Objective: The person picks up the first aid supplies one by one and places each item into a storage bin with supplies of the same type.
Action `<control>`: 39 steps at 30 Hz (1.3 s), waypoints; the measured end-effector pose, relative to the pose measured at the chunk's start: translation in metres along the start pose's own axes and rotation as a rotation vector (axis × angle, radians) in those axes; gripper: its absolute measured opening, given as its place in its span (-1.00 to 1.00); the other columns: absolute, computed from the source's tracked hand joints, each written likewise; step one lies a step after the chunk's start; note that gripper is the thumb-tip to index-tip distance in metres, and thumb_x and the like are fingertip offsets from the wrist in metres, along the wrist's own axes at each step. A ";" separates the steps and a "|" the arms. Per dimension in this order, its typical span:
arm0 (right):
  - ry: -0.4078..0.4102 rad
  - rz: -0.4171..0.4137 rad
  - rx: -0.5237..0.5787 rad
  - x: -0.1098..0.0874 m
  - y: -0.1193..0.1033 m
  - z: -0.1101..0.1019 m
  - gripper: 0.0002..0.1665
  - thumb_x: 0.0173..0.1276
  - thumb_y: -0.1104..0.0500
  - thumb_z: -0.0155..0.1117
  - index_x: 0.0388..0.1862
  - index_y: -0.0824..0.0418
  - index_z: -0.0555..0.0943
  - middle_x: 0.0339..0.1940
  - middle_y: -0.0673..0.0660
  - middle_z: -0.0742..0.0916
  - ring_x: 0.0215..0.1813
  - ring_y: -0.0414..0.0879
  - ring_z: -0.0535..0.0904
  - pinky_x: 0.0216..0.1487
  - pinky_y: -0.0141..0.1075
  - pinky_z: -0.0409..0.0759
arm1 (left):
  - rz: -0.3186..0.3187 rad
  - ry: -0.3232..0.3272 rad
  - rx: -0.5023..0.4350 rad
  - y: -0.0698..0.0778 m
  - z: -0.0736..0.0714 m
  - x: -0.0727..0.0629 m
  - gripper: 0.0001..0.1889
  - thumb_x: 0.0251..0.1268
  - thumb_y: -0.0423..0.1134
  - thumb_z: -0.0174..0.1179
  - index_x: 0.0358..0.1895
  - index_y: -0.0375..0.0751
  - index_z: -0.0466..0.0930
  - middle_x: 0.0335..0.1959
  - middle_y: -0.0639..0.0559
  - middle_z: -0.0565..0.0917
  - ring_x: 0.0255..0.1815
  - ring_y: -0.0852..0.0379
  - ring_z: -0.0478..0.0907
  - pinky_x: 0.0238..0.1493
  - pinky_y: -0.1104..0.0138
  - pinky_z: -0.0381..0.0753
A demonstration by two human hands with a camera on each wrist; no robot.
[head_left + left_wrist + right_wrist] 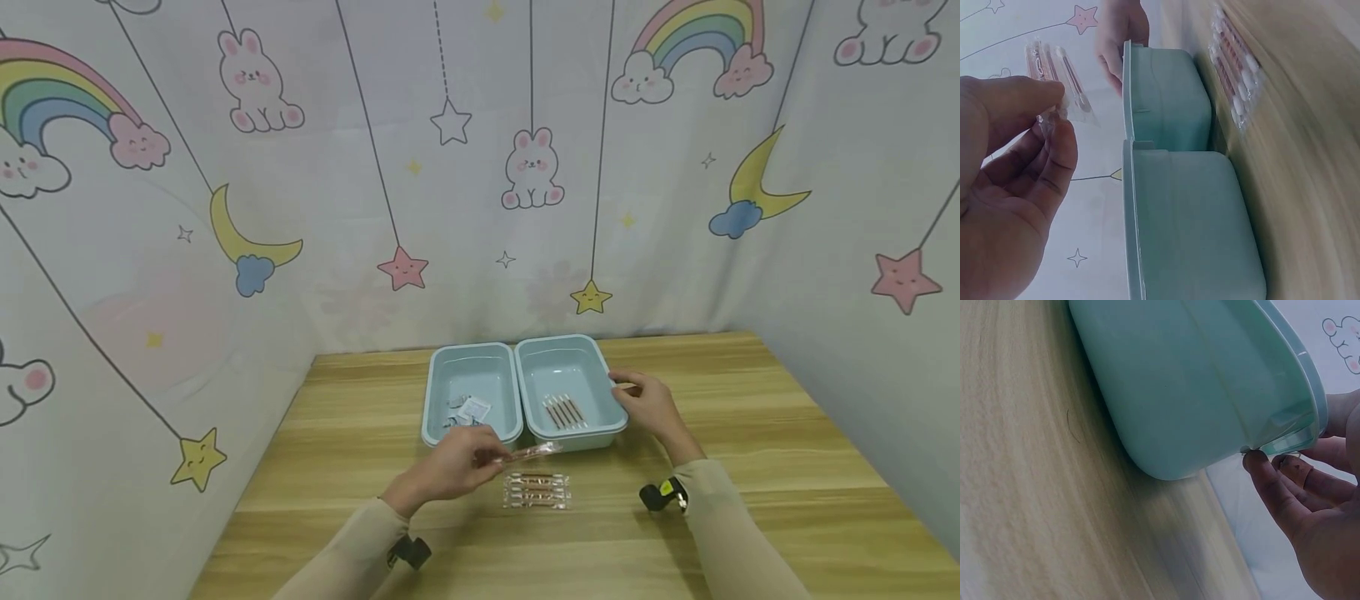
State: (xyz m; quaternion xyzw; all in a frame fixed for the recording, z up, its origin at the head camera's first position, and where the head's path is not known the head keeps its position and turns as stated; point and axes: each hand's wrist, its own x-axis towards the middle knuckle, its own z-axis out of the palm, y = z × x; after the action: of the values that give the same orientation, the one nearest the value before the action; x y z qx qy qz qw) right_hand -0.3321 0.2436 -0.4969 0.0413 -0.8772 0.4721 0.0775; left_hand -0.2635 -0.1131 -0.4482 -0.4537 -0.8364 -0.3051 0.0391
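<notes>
Pinching pack with left hand, gripping right tub at right edge with right hand. Apparently partway: swabs inside near front edge, loose packs remaining on table.

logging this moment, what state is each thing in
left hand: pinching held clear-wrapped swabs
held clear-wrapped swabs: above wooden table
table swabs: clear-wrapped, lying flat in a row
right hand: gripping right tub by its rim
right tub: uncovered, upright, swabs inside
left tub: uncovered, upright, small packets inside

Wood-grain table, pale backdrop, printed rainbows
</notes>
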 end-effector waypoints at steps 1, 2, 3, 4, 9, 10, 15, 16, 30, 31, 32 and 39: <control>0.001 0.000 -0.002 0.000 0.000 0.000 -0.56 0.43 0.20 0.15 0.24 0.28 0.55 0.17 0.34 0.64 0.03 0.19 0.66 -0.06 -0.09 0.71 | -0.004 0.002 -0.006 0.000 0.000 0.000 -0.87 0.17 -0.40 0.32 -0.22 -0.21 0.74 -0.38 0.09 0.68 -0.43 0.42 0.49 -0.37 0.61 0.56; 0.002 -0.001 -0.003 0.000 0.000 0.000 -0.56 0.42 0.20 0.15 0.24 0.28 0.55 0.17 0.34 0.64 0.03 0.19 0.66 -0.06 -0.09 0.71 | -0.005 0.007 -0.006 -0.001 0.000 0.000 -0.87 0.17 -0.40 0.32 -0.22 -0.20 0.74 -0.37 0.09 0.69 -0.43 0.41 0.50 -0.36 0.60 0.57; 0.003 -0.002 -0.001 0.000 0.000 0.001 -0.57 0.42 0.20 0.15 0.24 0.28 0.55 0.17 0.34 0.64 0.03 0.19 0.67 -0.06 -0.09 0.71 | -0.006 0.009 -0.012 -0.001 0.000 0.000 -0.87 0.18 -0.40 0.31 -0.21 -0.19 0.74 -0.36 0.08 0.69 -0.42 0.41 0.51 -0.35 0.60 0.58; 0.003 -0.004 -0.004 0.000 0.001 0.001 -0.57 0.42 0.20 0.15 0.24 0.28 0.55 0.16 0.34 0.64 0.03 0.19 0.67 -0.06 -0.09 0.71 | -0.009 0.010 -0.017 -0.001 -0.001 0.000 -0.87 0.19 -0.39 0.31 -0.21 -0.19 0.74 -0.35 0.08 0.69 -0.41 0.41 0.52 -0.34 0.60 0.59; 0.001 0.001 -0.001 -0.001 -0.001 0.000 -0.56 0.42 0.20 0.15 0.24 0.28 0.55 0.18 0.34 0.63 0.05 0.20 0.66 -0.06 -0.08 0.71 | -0.025 0.047 -0.027 -0.003 -0.004 0.003 -0.89 0.22 -0.36 0.31 -0.20 -0.18 0.75 -0.35 0.12 0.69 -0.38 0.41 0.52 -0.33 0.54 0.62; 0.001 0.001 0.000 -0.001 -0.001 0.000 -0.56 0.42 0.20 0.15 0.24 0.28 0.55 0.18 0.34 0.63 0.05 0.21 0.65 -0.05 -0.08 0.71 | -0.026 0.055 -0.023 -0.003 -0.005 0.003 -0.89 0.22 -0.35 0.32 -0.20 -0.17 0.75 -0.35 0.13 0.69 -0.38 0.40 0.52 -0.33 0.53 0.62; 0.002 0.005 0.001 -0.001 -0.004 0.000 -0.56 0.43 0.19 0.14 0.25 0.28 0.54 0.20 0.33 0.62 0.06 0.21 0.64 -0.06 -0.10 0.71 | -0.008 0.091 -0.011 -0.004 -0.010 0.006 -0.87 0.16 -0.39 0.34 -0.22 -0.18 0.74 -0.38 0.11 0.69 -0.38 0.38 0.52 -0.33 0.52 0.62; 0.004 0.005 0.001 -0.001 -0.004 0.000 -0.56 0.43 0.19 0.14 0.24 0.28 0.54 0.20 0.33 0.62 0.06 0.21 0.64 -0.06 -0.11 0.71 | -0.006 0.094 -0.010 -0.004 -0.011 0.007 -0.87 0.15 -0.40 0.34 -0.22 -0.19 0.74 -0.38 0.11 0.69 -0.38 0.38 0.52 -0.33 0.53 0.62; 0.013 -0.027 0.004 -0.001 -0.002 0.002 -0.58 0.42 0.23 0.16 0.22 0.33 0.56 0.19 0.34 0.63 0.03 0.21 0.66 -0.15 -0.24 0.70 | 0.012 0.151 0.006 -0.003 -0.019 0.012 -0.90 0.20 -0.36 0.32 -0.23 -0.17 0.74 -0.38 0.14 0.67 -0.40 0.38 0.50 -0.37 0.51 0.61; 0.012 -0.027 0.000 -0.001 -0.002 0.002 -0.58 0.42 0.23 0.16 0.22 0.32 0.56 0.19 0.34 0.63 0.03 0.21 0.66 -0.14 -0.24 0.70 | 0.014 0.159 0.007 -0.003 -0.019 0.013 -0.90 0.20 -0.36 0.32 -0.23 -0.17 0.74 -0.38 0.13 0.67 -0.40 0.38 0.50 -0.38 0.51 0.61; 0.014 -0.025 0.001 -0.001 -0.002 0.002 -0.58 0.42 0.23 0.16 0.22 0.32 0.56 0.19 0.34 0.63 0.03 0.21 0.66 -0.14 -0.23 0.70 | 0.017 0.166 0.008 -0.003 -0.019 0.014 -0.90 0.21 -0.37 0.31 -0.23 -0.18 0.74 -0.37 0.13 0.67 -0.40 0.37 0.51 -0.38 0.49 0.62; 0.019 -0.029 0.007 -0.001 -0.002 0.001 -0.58 0.42 0.22 0.16 0.21 0.33 0.57 0.19 0.36 0.63 0.02 0.22 0.66 -0.15 -0.20 0.71 | 0.012 0.202 0.031 -0.003 -0.021 0.023 -0.89 0.18 -0.37 0.34 -0.22 -0.18 0.74 -0.40 0.11 0.66 -0.43 0.36 0.50 -0.40 0.47 0.63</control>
State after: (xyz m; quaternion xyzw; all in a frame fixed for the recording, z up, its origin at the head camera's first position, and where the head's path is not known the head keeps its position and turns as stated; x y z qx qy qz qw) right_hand -0.3307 0.2414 -0.4958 0.0498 -0.8740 0.4744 0.0927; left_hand -0.2838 -0.1093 -0.4248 -0.4248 -0.8301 -0.3361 0.1322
